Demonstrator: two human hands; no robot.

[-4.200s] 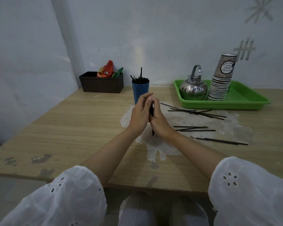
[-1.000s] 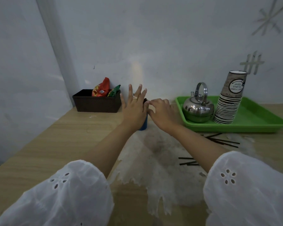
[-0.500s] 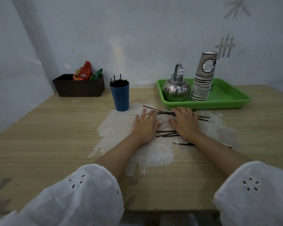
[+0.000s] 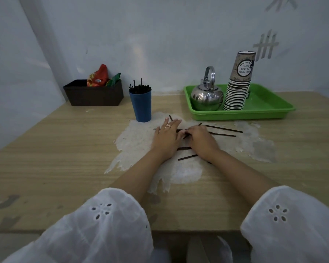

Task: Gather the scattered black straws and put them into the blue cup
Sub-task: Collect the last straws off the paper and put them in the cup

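Note:
The blue cup (image 4: 141, 107) stands upright at the back of the table, packed with black straws (image 4: 139, 88). Several more black straws lie loose on a worn white patch in front of it; two long ones (image 4: 223, 128) stretch out to the right and short pieces (image 4: 187, 157) lie between my wrists. My left hand (image 4: 165, 137) lies flat with straight fingers on some straws, just right of the cup's base. My right hand (image 4: 201, 141) sits beside it, its fingers curled over a cluster of straws, fingertips nearly touching the left hand. Straws under both palms are hidden.
A green tray (image 4: 241, 115) at the back right holds a steel kettle (image 4: 206, 97) and a tall stack of paper cups (image 4: 239, 82). A dark box (image 4: 93, 95) with snack packets stands left of the cup against the wall.
Both hands have slid away from me and closer together over the straws. The right hand's fingers, flat half a second ago, now curl over the cluster.

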